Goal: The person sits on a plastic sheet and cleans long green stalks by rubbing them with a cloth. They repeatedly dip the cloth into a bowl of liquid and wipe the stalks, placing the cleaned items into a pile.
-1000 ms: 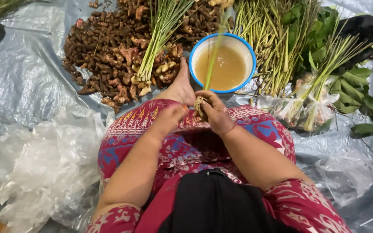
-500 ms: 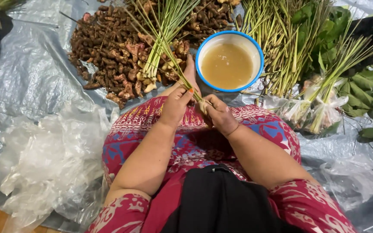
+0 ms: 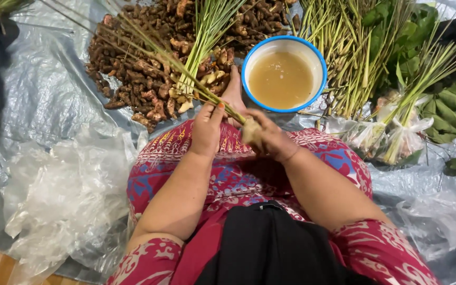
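Now my left hand (image 3: 207, 129) and right hand (image 3: 270, 140) both close on one lemongrass stalk (image 3: 186, 79) over my lap; many stalks (image 3: 339, 58) beside the bowl (image 3: 283, 74) wait untouched.

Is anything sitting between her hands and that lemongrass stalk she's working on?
Nothing visible does. The left hand already pinches the lemongrass stalk, and the right hand grips its pale base; the blue-rimmed bowl sits beyond them.
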